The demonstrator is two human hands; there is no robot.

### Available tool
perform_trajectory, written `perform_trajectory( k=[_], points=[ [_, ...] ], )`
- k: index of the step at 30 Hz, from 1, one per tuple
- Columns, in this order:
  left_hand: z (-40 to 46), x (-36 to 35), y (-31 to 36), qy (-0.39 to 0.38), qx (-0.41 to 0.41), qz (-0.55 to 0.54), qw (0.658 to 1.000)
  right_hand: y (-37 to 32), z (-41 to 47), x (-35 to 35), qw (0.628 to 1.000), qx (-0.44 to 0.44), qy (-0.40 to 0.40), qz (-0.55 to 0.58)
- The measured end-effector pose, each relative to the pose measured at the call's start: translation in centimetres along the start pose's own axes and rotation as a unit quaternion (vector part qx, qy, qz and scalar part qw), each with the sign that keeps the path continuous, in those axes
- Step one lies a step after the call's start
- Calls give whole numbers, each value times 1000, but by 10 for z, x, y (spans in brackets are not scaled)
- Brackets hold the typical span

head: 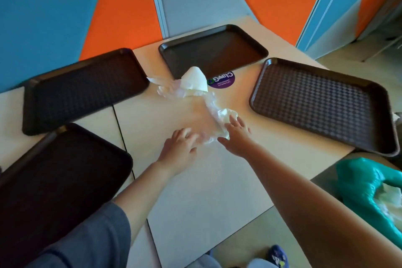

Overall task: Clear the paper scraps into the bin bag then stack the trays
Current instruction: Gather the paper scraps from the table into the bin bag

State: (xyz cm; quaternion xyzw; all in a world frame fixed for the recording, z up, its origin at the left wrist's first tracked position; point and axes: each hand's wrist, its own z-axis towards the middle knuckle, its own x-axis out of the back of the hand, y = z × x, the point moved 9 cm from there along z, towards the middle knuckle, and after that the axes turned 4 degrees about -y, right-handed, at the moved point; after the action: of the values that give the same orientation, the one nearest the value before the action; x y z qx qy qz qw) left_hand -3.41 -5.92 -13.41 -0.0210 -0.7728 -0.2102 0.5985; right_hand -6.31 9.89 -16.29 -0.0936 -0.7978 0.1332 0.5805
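Observation:
A clear plastic bag (191, 111) lies stretched across the middle of the table, with white paper scraps at its far end (194, 81) and near end (225, 115). My left hand (179, 147) rests on the bag's near edge, fingers curled into the plastic. My right hand (236, 137) lies beside it with fingers spread, touching the near scrap. Brown trays lie flat and apart around the bag: far left (82, 89), near left (58, 178), far middle (214, 50) and right (322, 104).
A green bin bag (361, 187) with white paper inside hangs off the table's right side. A purple round sticker (224, 80) is on the tabletop. Blue and orange wall panels stand behind the table. A blue shoe (277, 255) shows on the floor.

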Motion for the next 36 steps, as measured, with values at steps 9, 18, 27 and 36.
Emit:
perform_trajectory(
  k=[9, 18, 27, 36],
  points=[
    [39, -2, -3, -29, -35, -19, 999, 14, -12, -15, 989, 6, 110, 95],
    [62, -45, 74, -126, -141, -51, 981, 35, -66, -11, 979, 17, 131, 155],
    [58, -58, 123, -26, -221, -116, 968, 87, -112, -2, 979, 0, 128, 158],
    [50, -53, 215, 38, -281, -135, 949, 180, -162, 31, 979, -76, 151, 112]
  ],
)
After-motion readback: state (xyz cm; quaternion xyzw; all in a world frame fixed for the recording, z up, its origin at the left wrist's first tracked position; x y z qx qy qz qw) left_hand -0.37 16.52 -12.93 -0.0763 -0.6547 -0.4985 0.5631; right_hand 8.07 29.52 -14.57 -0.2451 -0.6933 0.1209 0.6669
